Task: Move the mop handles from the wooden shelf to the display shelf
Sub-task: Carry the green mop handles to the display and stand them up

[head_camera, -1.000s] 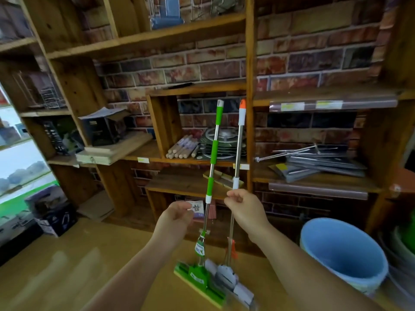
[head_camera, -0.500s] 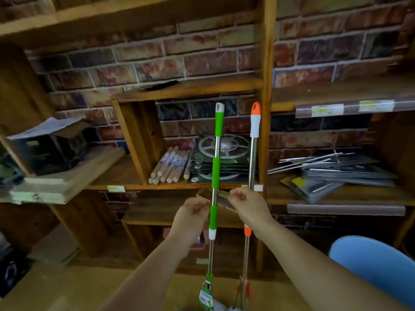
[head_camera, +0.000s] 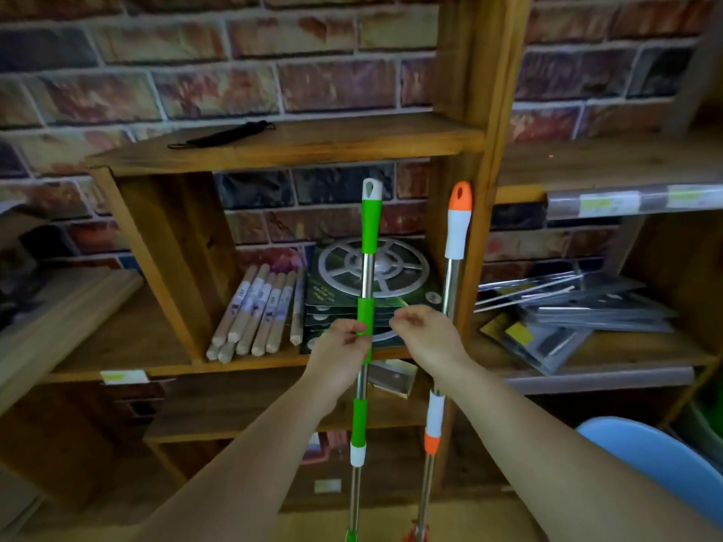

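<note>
Two mop handles stand upright in front of the wooden shelf (head_camera: 297, 144). The green mop handle (head_camera: 370, 232) is steel with green sleeves, and my left hand (head_camera: 341, 356) grips it at mid-height. The orange mop handle (head_camera: 457, 228) has an orange cap and white sleeve and stands against the shelf's upright post. My right hand (head_camera: 428, 338) is curled round its steel tube. Both mop heads are out of view below the frame.
The shelf compartment behind holds several wooden dowels (head_camera: 258, 311) and a stack of packaged round grates (head_camera: 371, 275). Flat metal packages (head_camera: 567, 311) lie on the right shelf. A black strap (head_camera: 223, 134) lies on the upper board. A blue bucket (head_camera: 657, 459) sits at lower right.
The view has come closer to the shelf and tilted up, so the mop heads dropped out of frame. Both hands have slid higher up the two handles.
</note>
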A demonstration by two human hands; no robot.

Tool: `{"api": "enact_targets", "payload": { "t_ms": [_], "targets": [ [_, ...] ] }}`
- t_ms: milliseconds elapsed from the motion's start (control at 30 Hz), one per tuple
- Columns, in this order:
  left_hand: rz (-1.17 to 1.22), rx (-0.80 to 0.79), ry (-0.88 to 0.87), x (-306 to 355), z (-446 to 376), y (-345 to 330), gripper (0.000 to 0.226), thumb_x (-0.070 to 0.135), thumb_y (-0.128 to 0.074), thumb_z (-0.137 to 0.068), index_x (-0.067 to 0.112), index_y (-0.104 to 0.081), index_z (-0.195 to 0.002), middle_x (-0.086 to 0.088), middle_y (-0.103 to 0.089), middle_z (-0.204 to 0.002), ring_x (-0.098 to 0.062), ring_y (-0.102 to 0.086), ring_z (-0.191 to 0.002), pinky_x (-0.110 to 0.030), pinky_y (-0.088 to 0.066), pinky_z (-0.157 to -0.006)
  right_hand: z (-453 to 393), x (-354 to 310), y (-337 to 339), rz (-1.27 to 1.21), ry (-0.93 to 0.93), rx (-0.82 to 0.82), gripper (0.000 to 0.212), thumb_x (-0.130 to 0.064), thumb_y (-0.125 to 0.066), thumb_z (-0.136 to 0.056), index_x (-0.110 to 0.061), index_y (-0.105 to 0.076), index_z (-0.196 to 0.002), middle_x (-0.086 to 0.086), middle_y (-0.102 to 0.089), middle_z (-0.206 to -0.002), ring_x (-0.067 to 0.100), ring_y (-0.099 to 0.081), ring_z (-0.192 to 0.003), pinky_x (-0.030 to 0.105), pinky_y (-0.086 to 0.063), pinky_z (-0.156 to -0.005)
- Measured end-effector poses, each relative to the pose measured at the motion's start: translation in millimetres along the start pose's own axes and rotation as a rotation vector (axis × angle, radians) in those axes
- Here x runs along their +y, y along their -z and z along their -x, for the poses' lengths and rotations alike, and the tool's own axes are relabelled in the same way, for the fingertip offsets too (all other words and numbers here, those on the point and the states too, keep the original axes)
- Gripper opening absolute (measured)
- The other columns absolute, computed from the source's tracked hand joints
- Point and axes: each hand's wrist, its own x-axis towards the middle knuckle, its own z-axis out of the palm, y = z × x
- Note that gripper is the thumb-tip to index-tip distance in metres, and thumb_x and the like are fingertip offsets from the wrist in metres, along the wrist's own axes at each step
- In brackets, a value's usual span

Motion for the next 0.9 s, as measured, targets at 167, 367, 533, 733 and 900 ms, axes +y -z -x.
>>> {"api": "enact_targets", "payload": {
  "t_ms": [167,367,533,733,900],
  "targets": [
    [-0.005,0.027,0.017,3,-49,-8,0.019,0.021,-0.05,-0.093,0.02,-0.052,-0.112,-0.003,-0.059,-0.106,-0.022,-0.059,-0.101,-0.041,-0.049,-0.095,-52,2,-7,0.002,0.011,-0.04,0.032,-0.023,-0.052,-0.092,-0.013,-0.058,-0.121,0.003,-0.06,-0.12,0.014,-0.054,-0.104,0.022,-0.036,-0.081],
    [-0.05,0.026,0.063,-8,-98,-18,0.027,0.025,-0.052,-0.092,0.016,-0.052,-0.118,-0.005,-0.061,-0.107,-0.025,-0.061,-0.098,-0.042,-0.05,-0.091,-95,9,-20,0.033,-0.026,-0.05,0.027,-0.024,-0.054,-0.09,-0.014,-0.061,-0.113,0.004,-0.063,-0.115,0.018,-0.056,-0.105,0.023,-0.038,-0.081],
    [-0.102,0.037,0.061,-12,-141,-21,0.028,0.026,-0.05,-0.092,0.014,-0.053,-0.117,-0.006,-0.061,-0.1,-0.022,-0.059,-0.088,-0.037,-0.051,-0.081,-116,16,-23,0.04,-0.059,-0.02,0.03,-0.022,-0.055,-0.089,-0.011,-0.061,-0.116,0.004,-0.062,-0.117,0.018,-0.056,-0.109,0.024,-0.04,-0.088],
    [-0.206,0.088,0.002,-1,-186,-25,0.035,0.028,-0.051,-0.092,0.012,-0.048,-0.122,-0.008,-0.059,-0.118,-0.026,-0.058,-0.098,-0.028,-0.04,-0.072,-140,10,-24,0.04,-0.045,0.031,0.03,-0.02,-0.056,-0.09,-0.01,-0.059,-0.118,0.004,-0.061,-0.114,0.016,-0.055,-0.102,0.022,-0.038,-0.082],
    [-0.281,0.085,-0.013,11,-212,-28,0.047,0.031,-0.048,-0.094,0.013,-0.036,-0.135,-0.015,-0.054,-0.128,-0.031,-0.057,-0.109,-0.029,-0.039,-0.071,-157,5,-26,0.032,-0.033,0.028,0.033,-0.02,-0.054,-0.09,-0.011,-0.056,-0.121,0.001,-0.055,-0.105,0.012,-0.049,-0.095,0.023,-0.037,-0.083]
  ]
}}
